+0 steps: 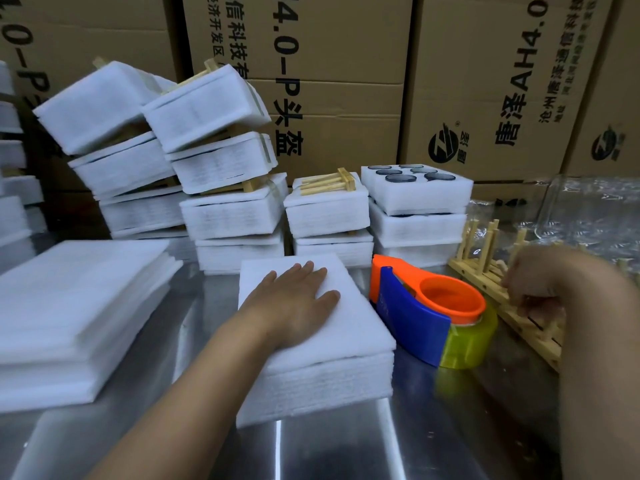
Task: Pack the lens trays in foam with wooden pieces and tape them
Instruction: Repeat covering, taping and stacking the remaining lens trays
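Observation:
A white foam block [332, 362] lies in the middle of the steel table, and my left hand [294, 299] rests flat on its top with the fingers spread. To its right stands an orange and blue tape dispenser [426, 306] with a yellow roll. My right hand [533, 285] is blurred at the right, its fingers curled down onto the wooden racks [498, 271]; whether it grips one is unclear. An uncovered foam lens tray [415, 188] with several dark round lenses tops a stack behind the dispenser. A wooden piece [329, 181] lies on the neighbouring stack.
Leaning piles of packed foam blocks [207, 161] fill the back left. A thick pile of flat foam sheets [69, 320] lies at the left. Cardboard boxes [346, 81] wall off the back. Clear plastic wrap [588, 209] sits at the far right.

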`<state>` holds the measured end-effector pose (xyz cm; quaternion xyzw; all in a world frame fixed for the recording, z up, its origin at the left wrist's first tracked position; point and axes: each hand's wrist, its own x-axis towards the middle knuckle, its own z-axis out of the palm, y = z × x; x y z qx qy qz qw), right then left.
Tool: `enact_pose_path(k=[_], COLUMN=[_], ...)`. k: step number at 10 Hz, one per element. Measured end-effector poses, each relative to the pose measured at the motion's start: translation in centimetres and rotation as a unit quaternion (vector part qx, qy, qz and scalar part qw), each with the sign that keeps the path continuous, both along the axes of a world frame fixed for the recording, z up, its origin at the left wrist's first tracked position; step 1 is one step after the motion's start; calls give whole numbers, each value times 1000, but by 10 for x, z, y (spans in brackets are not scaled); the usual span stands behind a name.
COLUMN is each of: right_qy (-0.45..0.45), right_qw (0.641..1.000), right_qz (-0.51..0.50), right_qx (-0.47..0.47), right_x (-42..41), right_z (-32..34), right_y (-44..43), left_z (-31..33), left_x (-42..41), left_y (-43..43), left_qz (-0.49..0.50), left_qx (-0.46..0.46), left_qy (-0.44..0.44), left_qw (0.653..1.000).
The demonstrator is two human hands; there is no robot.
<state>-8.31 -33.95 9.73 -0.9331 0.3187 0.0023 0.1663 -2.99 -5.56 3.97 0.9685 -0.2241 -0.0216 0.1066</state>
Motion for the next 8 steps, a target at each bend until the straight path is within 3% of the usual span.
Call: enact_pose_path(k=[2, 4, 7, 8], right_qy=[-113, -168, -384, -476], right_qw=[993, 982, 918, 874], right_qz=[-40, -87, -4, 50], right_qx=[15, -20, -96, -77], right_x=[-6, -6, -9, -15], right_z=[9, 16, 16, 21], right_y=[-4, -1, 14, 32], left_z=[0, 0, 0, 0], left_x=[0, -1, -1, 0], left_y=[0, 0, -1, -1], left_qz=[1, 2, 1, 1], left_qx=[-1, -3, 2, 2], left_qy=[-2, 2, 2, 1], left_qw=[1000, 1000, 1000, 1000])
